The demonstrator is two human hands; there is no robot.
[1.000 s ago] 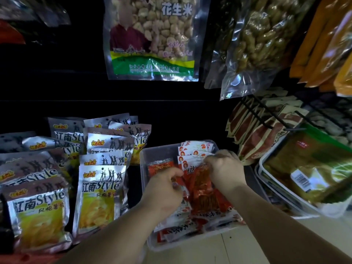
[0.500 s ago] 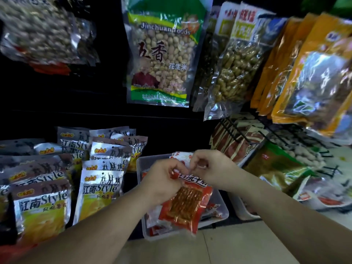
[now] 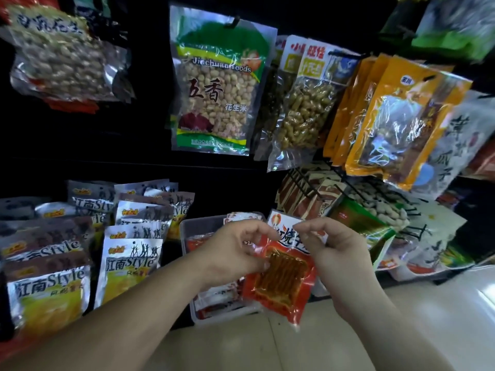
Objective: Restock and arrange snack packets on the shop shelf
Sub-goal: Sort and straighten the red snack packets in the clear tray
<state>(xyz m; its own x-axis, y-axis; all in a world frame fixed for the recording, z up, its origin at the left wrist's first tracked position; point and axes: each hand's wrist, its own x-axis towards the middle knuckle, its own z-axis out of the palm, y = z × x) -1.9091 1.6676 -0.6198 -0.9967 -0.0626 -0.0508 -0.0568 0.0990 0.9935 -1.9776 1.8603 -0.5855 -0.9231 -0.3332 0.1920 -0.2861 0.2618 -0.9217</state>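
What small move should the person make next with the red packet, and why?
Probably lower it into the clear tub, upright beside the standing packets at its back. The left hand and right hand both pinch the red packet near its top, above the tub, where others lie jumbled.

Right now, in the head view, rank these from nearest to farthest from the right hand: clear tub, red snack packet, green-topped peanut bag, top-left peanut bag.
1. Red snack packet: pinched at its top by the right hand itself.
2. Clear tub: just below and left, under the packet.
3. Green-topped peanut bag: hanging above, centre.
4. Top-left peanut bag: hanging far upper left.
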